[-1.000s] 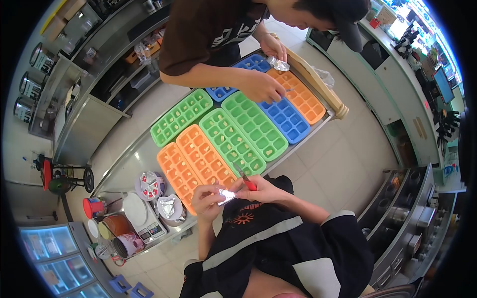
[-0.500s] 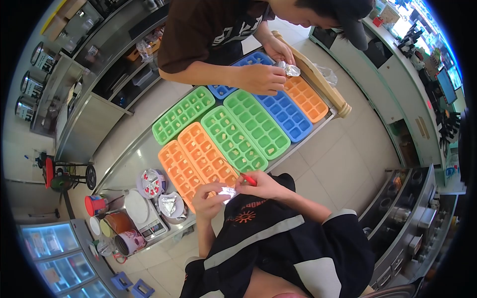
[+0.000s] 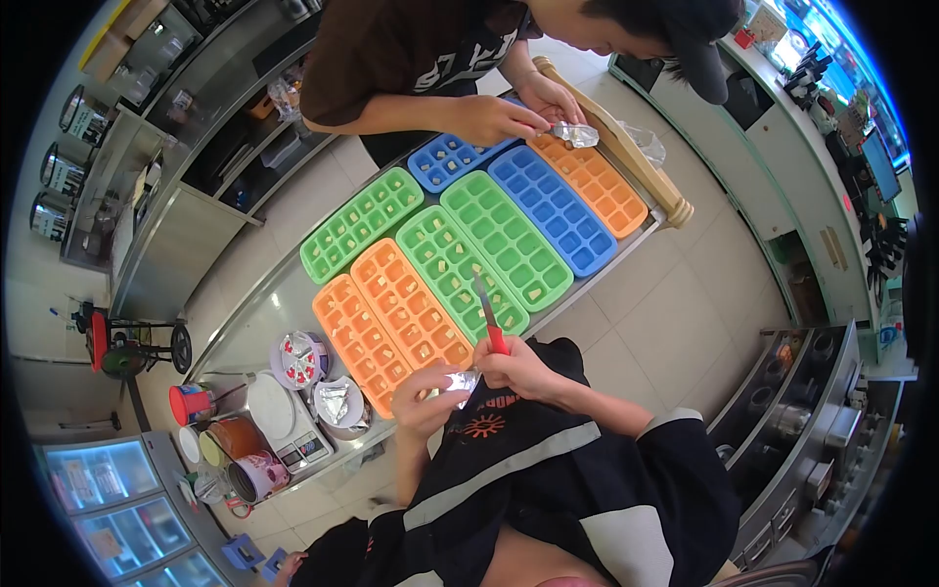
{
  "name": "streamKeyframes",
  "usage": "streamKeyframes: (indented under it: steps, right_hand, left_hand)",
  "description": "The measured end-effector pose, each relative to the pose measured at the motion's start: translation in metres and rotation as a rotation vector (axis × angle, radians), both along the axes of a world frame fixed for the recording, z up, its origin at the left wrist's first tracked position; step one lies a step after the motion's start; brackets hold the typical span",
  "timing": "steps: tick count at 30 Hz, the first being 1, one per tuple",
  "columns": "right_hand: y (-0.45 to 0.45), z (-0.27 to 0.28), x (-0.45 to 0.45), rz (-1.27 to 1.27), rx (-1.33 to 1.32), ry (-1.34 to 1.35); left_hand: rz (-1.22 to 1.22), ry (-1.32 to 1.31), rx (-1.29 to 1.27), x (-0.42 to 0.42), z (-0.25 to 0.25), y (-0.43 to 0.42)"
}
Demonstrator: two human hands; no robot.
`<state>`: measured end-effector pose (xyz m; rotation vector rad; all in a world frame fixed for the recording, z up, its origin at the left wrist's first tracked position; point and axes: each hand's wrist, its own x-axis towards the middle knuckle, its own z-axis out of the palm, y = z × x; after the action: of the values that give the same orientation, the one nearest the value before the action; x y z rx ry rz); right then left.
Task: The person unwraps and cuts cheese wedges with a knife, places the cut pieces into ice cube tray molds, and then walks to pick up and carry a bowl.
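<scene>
My right hand (image 3: 518, 371) is closed around the red handle of a knife (image 3: 498, 340), its blade pointing away from me over the front green tray. My left hand (image 3: 421, 402) pinches a foil-wrapped piece (image 3: 459, 389), close to my right fingers; what the foil contains is hidden. Just beyond my hands lie an orange ice cube tray (image 3: 411, 305) and a green ice cube tray (image 3: 462, 272), with small pale chunks in many compartments. Another orange tray (image 3: 360, 335) sits to the left.
Across the table a co-worker's hands (image 3: 509, 119) hold a foil packet (image 3: 575, 135) above blue (image 3: 553, 210) and orange trays (image 3: 608, 194). On the left stand a bowl of foil wedges (image 3: 299, 360), a bowl with foil (image 3: 339, 403), a scale (image 3: 301, 450) and tubs (image 3: 191, 402).
The knife blade has swung up from beside the foil to point away from me. The co-worker's near hand has shifted back from the trays. Part of another hand appears at the lower left.
</scene>
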<state>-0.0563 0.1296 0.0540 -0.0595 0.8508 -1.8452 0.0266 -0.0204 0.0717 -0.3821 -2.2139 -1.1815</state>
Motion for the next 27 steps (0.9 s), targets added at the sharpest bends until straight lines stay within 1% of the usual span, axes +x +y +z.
streamKeyframes:
  steps: [2,3,4,5,7,8,9,11,12,13,14,15,16,17,19,20,21,22,23,24,25,26,27]
  right_hand:
    - [0.002,0.009,0.000,-0.042,-0.044,0.026]
    - [0.005,0.016,-0.003,0.024,-0.057,0.135]
    - [0.008,0.020,-0.006,0.091,-0.070,0.243]
    - [0.009,0.019,-0.007,0.091,-0.070,0.242]
    - [0.010,0.015,-0.008,0.139,-0.095,0.415]
    - [0.009,0.010,-0.007,0.137,-0.097,0.415]
    - [0.008,0.004,-0.006,0.114,-0.095,0.456]
    - [0.007,0.003,-0.006,0.090,-0.094,0.494]
    - [0.005,0.005,-0.006,0.024,-0.123,0.603]
    - [0.004,0.009,-0.007,-0.043,-0.153,0.712]
    - [0.006,0.015,-0.010,-0.042,-0.154,0.712]
    - [0.009,0.022,-0.015,0.039,-0.012,0.907]
    - [0.011,0.026,-0.017,0.122,0.134,1.099]
    - [0.011,0.026,-0.017,0.122,0.134,1.099]
    - [0.010,0.025,-0.017,0.080,0.148,1.230]
    - [0.010,0.026,-0.018,0.081,0.147,1.230]
    - [0.011,0.028,-0.018,0.090,0.173,1.290]
    - [0.011,0.029,-0.019,0.100,0.199,1.350]
    - [0.011,0.029,-0.018,0.099,0.200,1.350]
    - [0.010,0.030,-0.017,0.067,0.209,1.418]
    - [0.010,0.030,-0.016,0.034,0.217,1.486]
    - [0.009,0.031,-0.016,0.034,0.217,1.486]
    - [0.009,0.031,-0.015,0.026,0.240,1.524]
  left_hand:
    - [0.015,0.032,0.187,0.001,-0.004,0.000]
    - [0.016,0.031,0.188,0.002,-0.007,0.000]
    - [0.017,0.034,0.260,0.003,-0.011,-0.001]
    - [0.018,0.036,0.331,0.003,-0.012,-0.001]
    - [0.019,0.036,0.376,0.003,-0.012,0.001]
    - [0.019,0.037,0.419,0.002,-0.012,0.001]
    - [0.018,0.037,0.417,0.003,-0.013,0.001]
    - [0.012,-0.054,0.479,0.005,-0.018,0.000]
    - [0.012,-0.054,0.478,0.004,-0.016,-0.004]
    - [-0.088,-0.204,0.411,0.001,-0.012,-0.011]
    - [-0.187,-0.354,0.341,0.000,-0.010,-0.017]
    - [-0.186,-0.353,0.340,0.001,-0.011,-0.020]
    - [-0.234,-0.424,0.269,0.001,-0.013,-0.023]
    - [-0.283,-0.494,0.197,0.000,-0.012,-0.023]
    - [-0.292,-0.511,0.210,-0.001,0.001,-0.019]
    - [-0.300,-0.529,0.222,-0.002,0.006,-0.017]
    - [-0.299,-0.529,0.222,-0.003,0.006,-0.016]
    - [-0.256,-0.477,0.209,-0.003,0.007,-0.015]
    - [-0.214,-0.426,0.195,-0.004,0.007,-0.014]
    - [-0.216,-0.426,0.195,-0.004,0.004,-0.013]
    - [-0.101,-0.331,0.068,-0.005,-0.002,-0.011]
    - [0.013,-0.235,-0.059,-0.005,-0.005,-0.009]
    - [0.013,-0.235,-0.059,-0.006,-0.004,-0.007]
